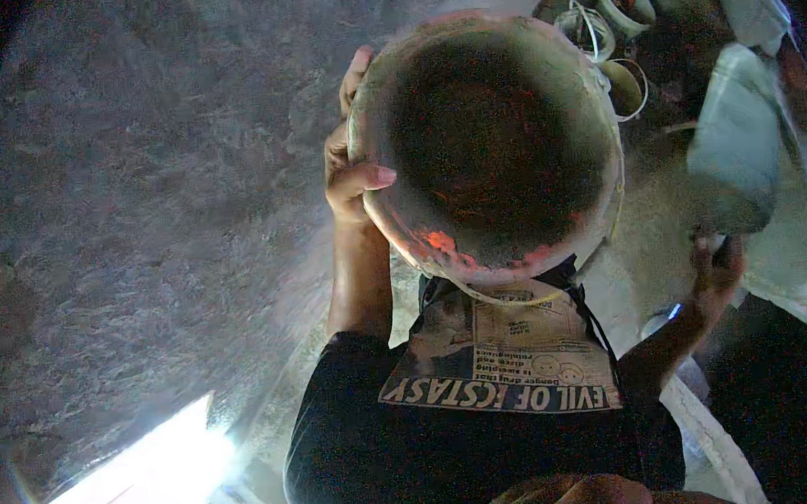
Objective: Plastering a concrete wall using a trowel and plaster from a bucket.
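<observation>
My left hand [352,151] grips the left rim of a round bucket [479,154] held up in front of my chest. Its inside is dark and stained, with red patches along the lower rim and a thin handle hanging below. Off to the right, my right hand [719,263] is closed at the lower end of a pale blue-grey flat tool [732,142], which is somewhat blurred. Its grip is mostly hidden. My dark printed top shows below the bucket.
A rough grey plastered surface [140,198] fills the left. Several smaller buckets [634,88] stand at the upper right, one holding red-handled items. Another pale sheet-like object [754,5] lies beside them. A bright opening [145,476] is at the lower left.
</observation>
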Available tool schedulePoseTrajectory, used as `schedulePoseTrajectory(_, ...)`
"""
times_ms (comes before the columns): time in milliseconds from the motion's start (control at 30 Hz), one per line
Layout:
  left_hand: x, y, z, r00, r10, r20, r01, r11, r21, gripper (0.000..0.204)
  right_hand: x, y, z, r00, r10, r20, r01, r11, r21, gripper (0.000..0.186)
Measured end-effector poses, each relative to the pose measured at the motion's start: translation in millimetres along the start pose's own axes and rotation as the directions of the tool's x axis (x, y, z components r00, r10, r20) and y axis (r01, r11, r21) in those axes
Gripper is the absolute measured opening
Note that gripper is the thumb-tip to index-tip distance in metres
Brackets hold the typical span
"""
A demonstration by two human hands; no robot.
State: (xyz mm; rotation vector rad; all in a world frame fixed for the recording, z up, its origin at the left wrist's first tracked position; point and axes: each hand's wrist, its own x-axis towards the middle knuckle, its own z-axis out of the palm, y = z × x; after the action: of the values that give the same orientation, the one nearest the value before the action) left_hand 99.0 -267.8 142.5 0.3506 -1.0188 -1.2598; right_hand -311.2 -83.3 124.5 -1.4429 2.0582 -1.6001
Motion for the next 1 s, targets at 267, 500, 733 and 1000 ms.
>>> schedulePoseTrajectory(267, -6.9, -19.1, 35.4, 0.986, 0.054, 0.156, -0.095, 0.958, 0.27, 0.065, 62.8, -110.4, 72.8, 0.432, -0.053, 0.9, 0.377, 0.918, -0.127, 0.05)
schedulePoseTrajectory(500, -18.0, -47.5, 79.7, 0.984, 0.096, 0.15, -0.132, 0.959, 0.252, 0.063, 61.2, -62.2, 87.2, 0.553, -0.124, 0.824, 0.473, 0.861, -0.188, 0.044)
schedulePoseTrajectory(733, -27.3, -58.1, 111.2, 0.994, 0.091, 0.059, -0.106, 0.932, 0.347, 0.064, 68.4, -70.0, 72.9, 0.45, -0.158, 0.879, 0.502, 0.859, -0.103, 0.042)
schedulePoseTrajectory(1000, -40.4, -86.5, 133.8, 0.992, 0.127, 0.025, -0.128, 0.94, 0.315, 0.066, 107.5, 11.0, 81.8, 0.245, -0.362, 0.9, 0.249, 0.92, 0.302, 0.037)
